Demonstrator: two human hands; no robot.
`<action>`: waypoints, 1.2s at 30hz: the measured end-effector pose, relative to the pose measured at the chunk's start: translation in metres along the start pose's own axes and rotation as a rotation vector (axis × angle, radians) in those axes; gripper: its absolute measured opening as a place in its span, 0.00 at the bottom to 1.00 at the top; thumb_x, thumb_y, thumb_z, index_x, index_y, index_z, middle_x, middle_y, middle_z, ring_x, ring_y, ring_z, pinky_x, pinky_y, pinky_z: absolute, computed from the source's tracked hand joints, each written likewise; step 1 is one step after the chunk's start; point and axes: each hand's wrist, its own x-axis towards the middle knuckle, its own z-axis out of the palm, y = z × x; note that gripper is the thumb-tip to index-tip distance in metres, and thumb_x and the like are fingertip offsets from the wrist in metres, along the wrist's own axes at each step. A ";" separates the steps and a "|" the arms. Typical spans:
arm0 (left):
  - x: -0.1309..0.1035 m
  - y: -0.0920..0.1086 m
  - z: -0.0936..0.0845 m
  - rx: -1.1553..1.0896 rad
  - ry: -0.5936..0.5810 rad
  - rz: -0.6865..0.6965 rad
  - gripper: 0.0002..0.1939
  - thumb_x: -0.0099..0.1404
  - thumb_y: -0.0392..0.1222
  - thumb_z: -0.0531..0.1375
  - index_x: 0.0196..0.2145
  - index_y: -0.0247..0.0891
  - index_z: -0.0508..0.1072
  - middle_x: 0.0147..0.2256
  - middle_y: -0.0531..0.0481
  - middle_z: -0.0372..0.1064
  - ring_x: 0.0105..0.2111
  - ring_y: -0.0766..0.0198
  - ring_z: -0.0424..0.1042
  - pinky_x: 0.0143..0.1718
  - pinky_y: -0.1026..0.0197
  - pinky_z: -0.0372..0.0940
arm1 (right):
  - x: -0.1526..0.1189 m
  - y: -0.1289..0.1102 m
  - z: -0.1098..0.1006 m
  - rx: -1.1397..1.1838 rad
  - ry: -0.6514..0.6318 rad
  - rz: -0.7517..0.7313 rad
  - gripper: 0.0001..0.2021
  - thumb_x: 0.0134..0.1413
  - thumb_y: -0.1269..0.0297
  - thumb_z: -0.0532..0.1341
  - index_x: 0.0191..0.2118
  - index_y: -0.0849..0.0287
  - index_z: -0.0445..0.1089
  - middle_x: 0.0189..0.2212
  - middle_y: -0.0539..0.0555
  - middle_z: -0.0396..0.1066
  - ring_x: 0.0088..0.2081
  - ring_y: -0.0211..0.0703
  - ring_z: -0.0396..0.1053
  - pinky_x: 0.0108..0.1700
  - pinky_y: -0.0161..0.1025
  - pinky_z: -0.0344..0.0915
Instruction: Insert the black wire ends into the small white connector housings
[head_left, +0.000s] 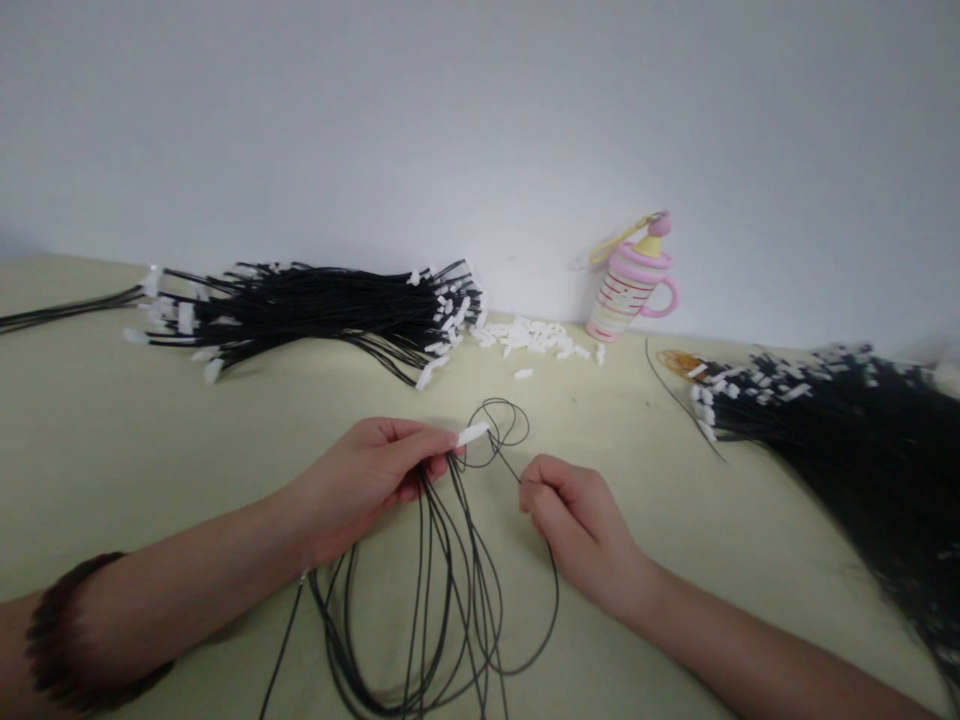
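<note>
In the middle of the head view, my left hand (390,462) pinches a small white plastic connector (472,433). Several thin black wires (450,560) hang from these fingers and loop down over the table. A thin black wire (508,458) curls in small loops just beyond the connector and runs into my right hand (570,510). That hand is closed around the wire, to the right of the connector, and the wire comes out below it in a wide curve. Where the wire ends at the connector is too small to tell.
A thick bundle of black wires with white ends (322,305) lies at the back left. Loose white connectors (529,336) are scattered beside it. A pink-striped cup-shaped bottle (630,290) leans against the wall (480,130). Another large black wire bundle (862,450) covers the right side.
</note>
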 end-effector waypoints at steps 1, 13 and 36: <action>0.000 0.000 0.000 0.005 -0.001 0.004 0.11 0.54 0.46 0.59 0.23 0.35 0.72 0.19 0.56 0.59 0.20 0.72 0.54 0.21 0.69 0.49 | 0.000 0.000 0.000 0.004 -0.013 0.011 0.10 0.51 0.72 0.48 0.21 0.61 0.57 0.16 0.45 0.52 0.21 0.31 0.52 0.23 0.28 0.50; -0.003 -0.001 0.000 0.207 -0.034 0.055 0.13 0.55 0.48 0.57 0.21 0.36 0.69 0.18 0.57 0.55 0.20 0.70 0.52 0.21 0.67 0.46 | -0.001 -0.001 0.002 -0.102 -0.024 -0.075 0.10 0.51 0.71 0.51 0.21 0.61 0.58 0.17 0.45 0.55 0.20 0.30 0.53 0.23 0.28 0.50; -0.009 0.000 0.004 0.494 -0.145 0.164 0.16 0.55 0.50 0.56 0.17 0.37 0.67 0.15 0.58 0.51 0.18 0.70 0.49 0.20 0.65 0.43 | -0.004 -0.003 0.002 -0.164 0.004 -0.444 0.06 0.50 0.76 0.52 0.26 0.62 0.62 0.36 0.58 0.62 0.40 0.40 0.62 0.42 0.37 0.62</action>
